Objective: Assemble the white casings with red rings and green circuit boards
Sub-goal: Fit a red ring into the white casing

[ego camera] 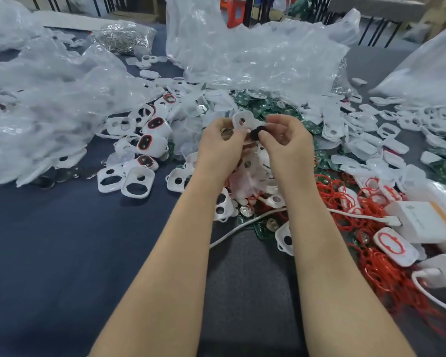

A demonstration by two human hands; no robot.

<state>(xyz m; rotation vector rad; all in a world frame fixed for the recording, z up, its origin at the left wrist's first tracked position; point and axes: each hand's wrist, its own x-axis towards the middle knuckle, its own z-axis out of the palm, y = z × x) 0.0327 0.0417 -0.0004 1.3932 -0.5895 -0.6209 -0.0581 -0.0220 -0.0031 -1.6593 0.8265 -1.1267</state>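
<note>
Closest to the person, a white cable (242,225) snakes across the dark blue surface (49,240). Off to their right, a tangle of loose red rings (371,256) lies beside a white charger box (422,222). Above that mess both hands meet in mid-air. The left hand (220,143) has its fingers curled round a white casing (247,117), held up with its small hole facing the person. The right hand (287,140) pinches a dark round part (257,131) between thumb and forefinger, right against the casing's lower edge. What that part is I cannot tell; it is too blurred. To my eye the job here is seating it into the casing. The left hand ought to hold the shell steady by its rim and leave the opening clear, and the right should bring the piece in square rather than tilted, pressing evenly. Further on, to the left, sit finished casings (149,143) with red showing round their windows. Beyond the hands, the green circuit boards (268,105) spill out from under crumpled plastic bags (255,55).
</note>
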